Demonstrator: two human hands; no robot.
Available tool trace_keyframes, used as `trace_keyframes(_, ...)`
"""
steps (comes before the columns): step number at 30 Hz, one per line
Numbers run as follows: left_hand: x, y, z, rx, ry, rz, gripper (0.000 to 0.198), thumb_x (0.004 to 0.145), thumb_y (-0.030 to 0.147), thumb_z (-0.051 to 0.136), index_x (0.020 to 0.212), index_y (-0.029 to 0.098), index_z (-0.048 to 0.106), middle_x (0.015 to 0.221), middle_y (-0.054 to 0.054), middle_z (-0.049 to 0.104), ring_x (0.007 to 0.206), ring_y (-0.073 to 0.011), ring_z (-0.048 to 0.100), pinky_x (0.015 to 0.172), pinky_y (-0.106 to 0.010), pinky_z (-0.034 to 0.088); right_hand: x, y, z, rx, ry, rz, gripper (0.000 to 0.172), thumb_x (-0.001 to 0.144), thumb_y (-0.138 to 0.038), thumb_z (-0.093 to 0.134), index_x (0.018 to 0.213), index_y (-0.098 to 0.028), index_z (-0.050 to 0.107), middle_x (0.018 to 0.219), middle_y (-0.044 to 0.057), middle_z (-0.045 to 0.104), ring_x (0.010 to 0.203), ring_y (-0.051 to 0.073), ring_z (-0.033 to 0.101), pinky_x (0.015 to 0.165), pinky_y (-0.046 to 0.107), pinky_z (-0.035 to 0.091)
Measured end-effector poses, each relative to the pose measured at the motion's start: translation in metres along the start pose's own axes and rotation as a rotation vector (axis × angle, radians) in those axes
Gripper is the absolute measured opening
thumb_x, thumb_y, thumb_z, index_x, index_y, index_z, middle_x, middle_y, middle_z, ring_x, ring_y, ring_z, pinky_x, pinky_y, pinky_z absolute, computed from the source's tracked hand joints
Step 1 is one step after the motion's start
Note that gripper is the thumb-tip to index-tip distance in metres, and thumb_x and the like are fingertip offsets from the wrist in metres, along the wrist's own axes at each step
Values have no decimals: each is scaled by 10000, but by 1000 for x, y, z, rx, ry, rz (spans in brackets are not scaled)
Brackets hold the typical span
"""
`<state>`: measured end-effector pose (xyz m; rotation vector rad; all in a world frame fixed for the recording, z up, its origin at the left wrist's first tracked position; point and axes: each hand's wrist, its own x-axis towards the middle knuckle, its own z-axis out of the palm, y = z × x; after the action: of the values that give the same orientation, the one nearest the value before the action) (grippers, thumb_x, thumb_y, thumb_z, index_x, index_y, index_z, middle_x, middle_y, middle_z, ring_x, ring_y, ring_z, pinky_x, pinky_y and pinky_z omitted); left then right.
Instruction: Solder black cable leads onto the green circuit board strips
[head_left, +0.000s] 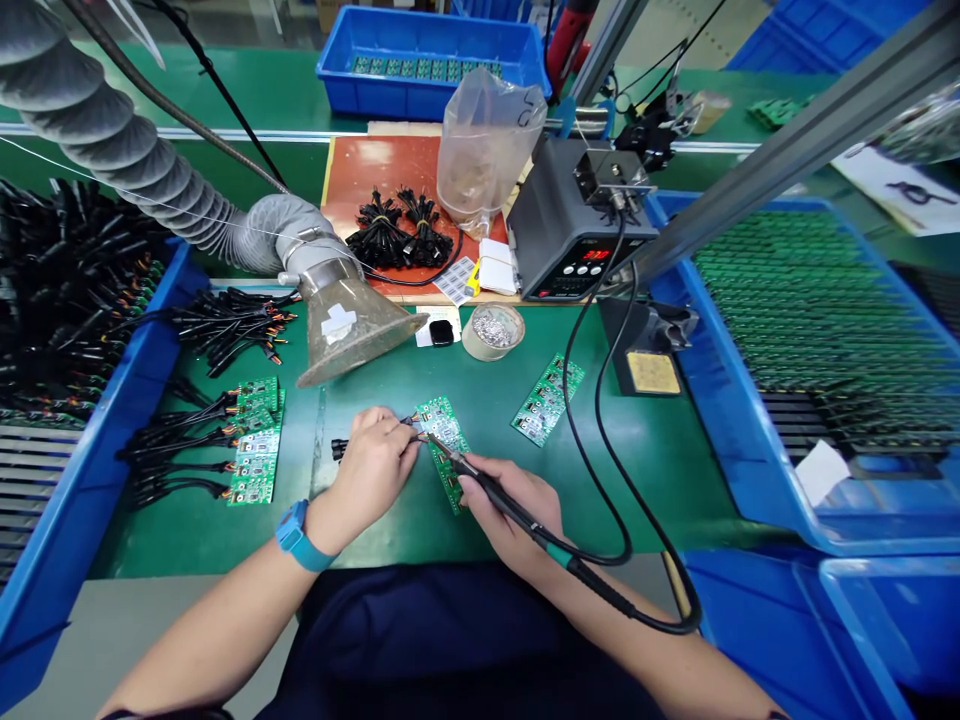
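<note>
My right hand (517, 500) is closed round a soldering iron (499, 495), its tip pointing up and left at the edge of a green circuit board (441, 425). Pinched in my left hand (377, 460) is a black cable (340, 449), whose wire ends meet the board's left edge close to the iron's tip. Whether the tip touches the wires is too small to tell. To the left lie circuit boards (255, 455) with black cables attached. Another circuit board (550, 400), without cables, lies to the right.
A fume hood nozzle (345, 320) hangs just beyond my left hand. The soldering station (577, 230) stands at the back, its cord looping past my right arm. Blue bins of cables (161, 320) and boards (795, 500) flank the mat. A small round tub (493, 333) sits mid-table.
</note>
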<state>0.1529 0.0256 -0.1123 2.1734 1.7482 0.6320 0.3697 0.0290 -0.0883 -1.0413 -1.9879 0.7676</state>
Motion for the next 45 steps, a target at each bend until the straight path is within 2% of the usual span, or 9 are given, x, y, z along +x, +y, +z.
trace_keyframes(4,0,0,0,5,4,0,108,958,195,643,945,161,744,843,-86,689,921,-280,568,841,-441,469,1,-2,-1,-19,27,3,152,1012,-236,624,1161,-217,646,794,9,769,648,165,750,678,276,630)
trace_keyframes(12,0,-1,0,7,-3,7,101,949,187,653,910,168,743,841,-83,690,905,-276,563,823,-427,461,4,-1,2,-4,-12,-6,138,1013,-234,625,1148,-211,648,793,8,767,647,154,742,680,262,624)
trace_keyframes(28,4,-1,-3,21,-57,3,142,964,212,626,890,180,742,817,-79,685,886,-268,556,819,-425,452,2,0,3,-10,-7,-1,149,1006,-242,630,1149,-220,661,783,6,772,673,166,761,688,265,636)
trace_keyframes(35,5,2,-6,33,-69,0,132,957,200,632,887,186,743,807,-80,677,884,-269,553,816,-415,443,0,6,8,-20,82,-13,151,1011,-301,620,1126,-219,673,745,14,763,610,177,744,646,284,639)
trace_keyframes(39,6,3,-7,28,-86,-14,122,952,193,642,889,176,746,808,-81,679,890,-273,555,826,-422,443,2,4,6,7,65,-17,145,1001,-260,631,1134,-220,673,758,8,766,616,168,747,647,269,632)
trace_keyframes(45,7,5,-8,35,-89,-19,146,963,192,631,874,168,743,799,-80,680,878,-271,555,823,-417,443,3,2,4,1,6,52,150,999,-257,636,1140,-225,673,773,6,771,657,176,763,694,283,646)
